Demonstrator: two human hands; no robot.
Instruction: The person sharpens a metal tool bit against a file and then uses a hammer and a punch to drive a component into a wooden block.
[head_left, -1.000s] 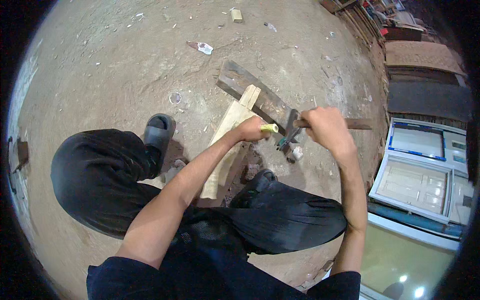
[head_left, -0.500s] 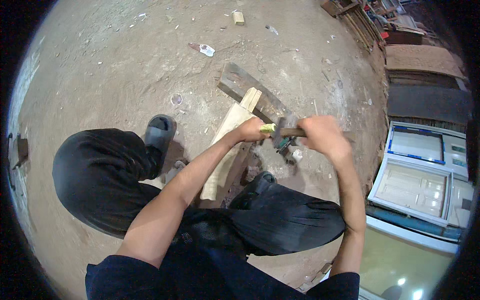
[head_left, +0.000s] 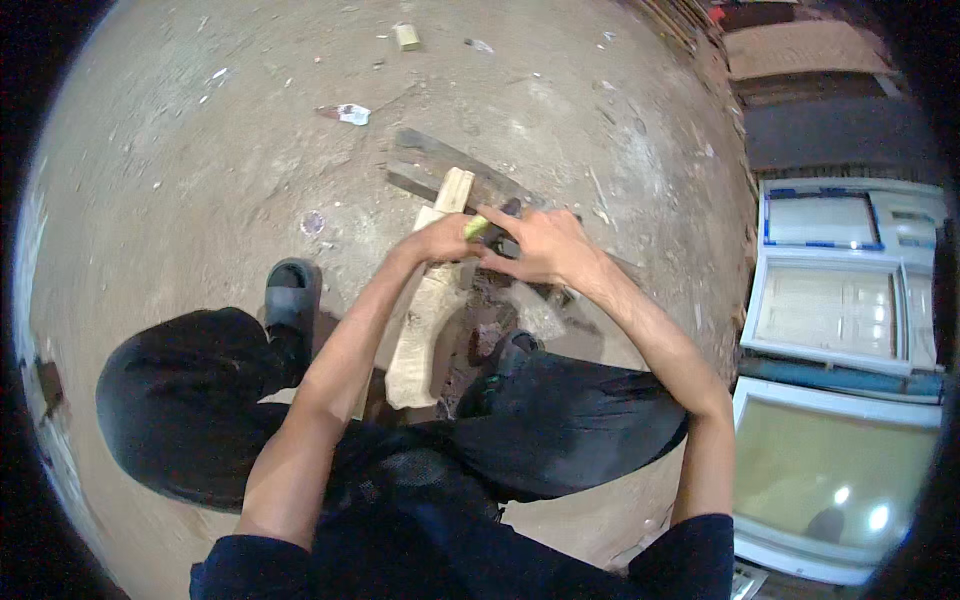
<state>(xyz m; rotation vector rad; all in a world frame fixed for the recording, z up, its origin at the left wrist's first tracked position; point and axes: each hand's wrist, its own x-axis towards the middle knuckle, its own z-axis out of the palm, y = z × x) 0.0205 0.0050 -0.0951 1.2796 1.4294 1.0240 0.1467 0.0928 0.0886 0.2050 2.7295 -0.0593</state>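
My left hand (head_left: 441,241) is closed round a short tool with a yellow-green end (head_left: 476,227), resting on a pale notched length of wood (head_left: 415,350). The tool's working end is hidden, so I cannot tell its kind. Close beside it is my right hand (head_left: 548,247), its thumb and forefinger stretched toward the yellow-green end. A hammer's dark head (head_left: 511,208) shows partly by that hand, and its handle seems tucked under the palm. Beneath the pale wood a grey plank (head_left: 420,160) lies slantwise on the floor.
My sandalled left foot (head_left: 292,290) stands left of the wood. Framed panels (head_left: 825,310) and boards (head_left: 810,50) line the right side. A wood offcut (head_left: 406,38) and a white-and-brown scrap (head_left: 350,114) lie farther off on the dusty floor.
My right hand has moved left against my left hand, and its thumb and forefinger have spread from their grip round the hammer handle. The whole view has shifted, too.
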